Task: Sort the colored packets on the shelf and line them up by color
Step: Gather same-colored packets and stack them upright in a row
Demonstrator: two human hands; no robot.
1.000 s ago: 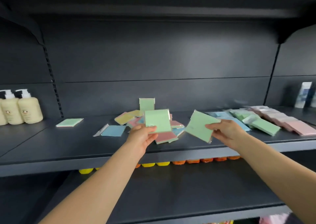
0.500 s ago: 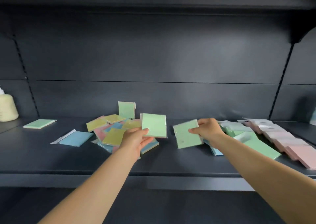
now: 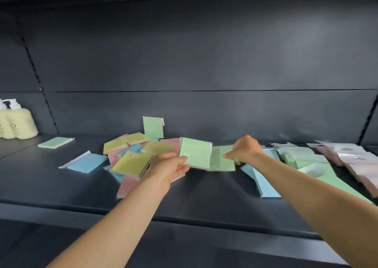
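My left hand [image 3: 168, 166] grips a green packet [image 3: 195, 152] by its lower edge, lifted just above the shelf. Beside it my right hand [image 3: 246, 150] pinches a second green packet [image 3: 222, 159] that lies low over the shelf. Left of my hands sits a loose pile of yellow, pink and blue packets [image 3: 133, 157]. One green packet [image 3: 153, 127] leans upright against the back wall. To the right lie rows of blue packets [image 3: 264, 183], green packets [image 3: 329, 177] and pink packets [image 3: 356, 161].
A single blue packet [image 3: 86, 162] and a single green packet [image 3: 55, 142] lie apart at the left on the dark shelf [image 3: 61, 190]. Cream pump bottles [image 3: 17, 125] stand at the far left. The shelf's front edge runs below my forearms.
Both hands moved closer together; the two green packets now nearly touch. The right hand lowered its packet toward the shelf. My head moved nearer to the shelf.
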